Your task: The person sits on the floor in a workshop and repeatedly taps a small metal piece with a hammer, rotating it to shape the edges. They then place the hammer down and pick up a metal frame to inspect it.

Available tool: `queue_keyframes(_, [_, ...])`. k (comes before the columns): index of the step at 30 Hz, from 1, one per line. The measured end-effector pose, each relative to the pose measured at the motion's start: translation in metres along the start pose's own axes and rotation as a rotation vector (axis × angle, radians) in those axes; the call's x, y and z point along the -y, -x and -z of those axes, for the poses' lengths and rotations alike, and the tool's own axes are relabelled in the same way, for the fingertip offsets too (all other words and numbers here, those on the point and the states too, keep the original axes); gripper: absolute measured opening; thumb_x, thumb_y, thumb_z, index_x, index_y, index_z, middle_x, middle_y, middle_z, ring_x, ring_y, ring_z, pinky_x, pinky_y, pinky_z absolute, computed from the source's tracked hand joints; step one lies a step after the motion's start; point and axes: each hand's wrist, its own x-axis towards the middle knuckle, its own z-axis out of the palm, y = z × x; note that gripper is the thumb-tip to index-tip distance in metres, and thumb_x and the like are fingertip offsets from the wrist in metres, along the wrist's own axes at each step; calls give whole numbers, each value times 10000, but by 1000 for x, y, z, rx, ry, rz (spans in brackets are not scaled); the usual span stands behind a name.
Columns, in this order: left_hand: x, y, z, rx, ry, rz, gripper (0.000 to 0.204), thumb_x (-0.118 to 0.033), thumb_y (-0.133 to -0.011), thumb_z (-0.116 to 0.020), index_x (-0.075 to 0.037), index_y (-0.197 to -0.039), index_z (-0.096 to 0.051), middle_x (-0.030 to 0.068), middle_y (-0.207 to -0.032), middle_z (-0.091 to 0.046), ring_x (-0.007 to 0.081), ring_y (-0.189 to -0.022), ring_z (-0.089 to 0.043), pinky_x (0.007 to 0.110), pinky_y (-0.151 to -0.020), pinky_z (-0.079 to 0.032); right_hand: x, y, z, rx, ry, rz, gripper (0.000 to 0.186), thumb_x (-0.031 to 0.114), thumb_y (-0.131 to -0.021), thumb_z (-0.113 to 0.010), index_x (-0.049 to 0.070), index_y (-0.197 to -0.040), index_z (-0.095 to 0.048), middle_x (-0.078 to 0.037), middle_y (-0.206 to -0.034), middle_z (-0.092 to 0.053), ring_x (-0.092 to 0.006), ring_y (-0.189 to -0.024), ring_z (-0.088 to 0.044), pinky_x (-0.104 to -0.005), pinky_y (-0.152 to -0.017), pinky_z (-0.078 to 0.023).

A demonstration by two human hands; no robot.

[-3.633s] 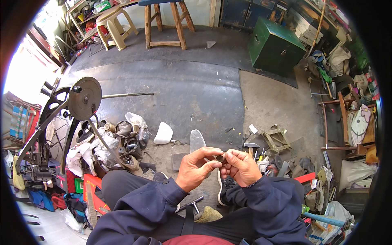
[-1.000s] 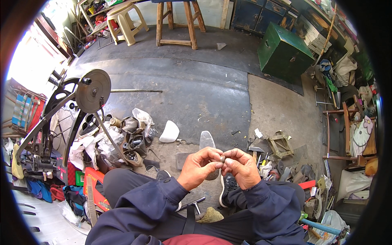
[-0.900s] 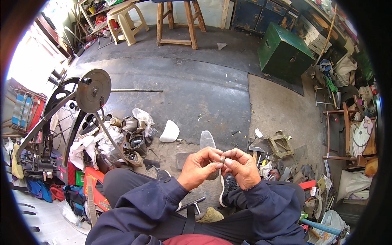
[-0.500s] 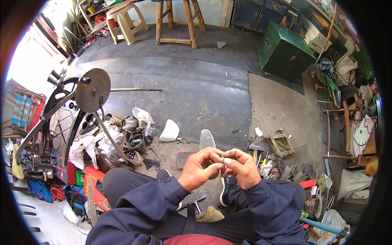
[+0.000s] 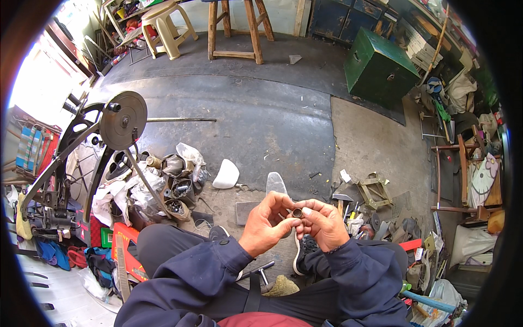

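Since half a second ago the small ring point(image 5: 297, 212) has turned between the fingertips: it then showed only a sliver of its side, and now its round, dark opening faces the camera. The fingers have shifted slightly with it, while the forearms and the things around are much as they were. As I judge it, this turn makes the rim and the inside easy to look into, and the piece is being handled with light fingertip contact.

Taking the rounded grey plate point(image 5: 275, 183) as landmark, the ring is on its near side, a little to the right, held up in front of the person. The left hand point(image 5: 266, 224) pinches the ring from the left, thumb and forefinger curved into a loop. The right hand point(image 5: 323, 222) has its thumb against the ring's right edge, its fingers curled in behind; how firmly each presses I cannot tell. The hands hide the plate's near end.

Left of the plate lies a white curved piece point(image 5: 226, 174); left and nearer than the plate is a flat grey slab point(image 5: 246, 213). Right of it a hammer point(image 5: 342, 198) lies among loose tools. Well nearer the person than the plate is a T-shaped metal tool point(image 5: 263, 269), beside a yellowish porous lump point(image 5: 284, 286).
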Motion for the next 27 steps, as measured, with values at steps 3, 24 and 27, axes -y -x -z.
queue_keyframes(3, [-3, 0, -1, -11, -66, -17, 323, 19, -909, -699, -61, -1179, -540, 32, -1027, -639, 65, -885, -613, 235, -752, -507, 0, 0, 0, -7, -5, -6, 222, 113, -1018, -599, -8, -1197, -648, -79, -888, -703, -153, -754, -693, -312, -658, -600])
queue_keyframes(24, [0, 3, -1, 15, -22, -22, 265, 47, -921, -683, -24, -1174, -646, 55, -974, -707, 90, -848, -664, 242, -723, -520, -4, -1, 3, 60, 35, -8, 219, 118, -992, -637, 10, -1183, -630, -64, -954, -693, -140, -811, -683, -293, -701, -582])
queue_keyframes(27, [0, 2, -1, 18, -24, -29, 258, 68, -914, -683, -19, -1152, -639, 61, -962, -706, 98, -852, -671, 247, -713, -522, -4, -1, 2, 72, 74, 0, 224, 122, -983, -653, 8, -1175, -640, -55, -964, -691, -130, -811, -677, -276, -696, -572])
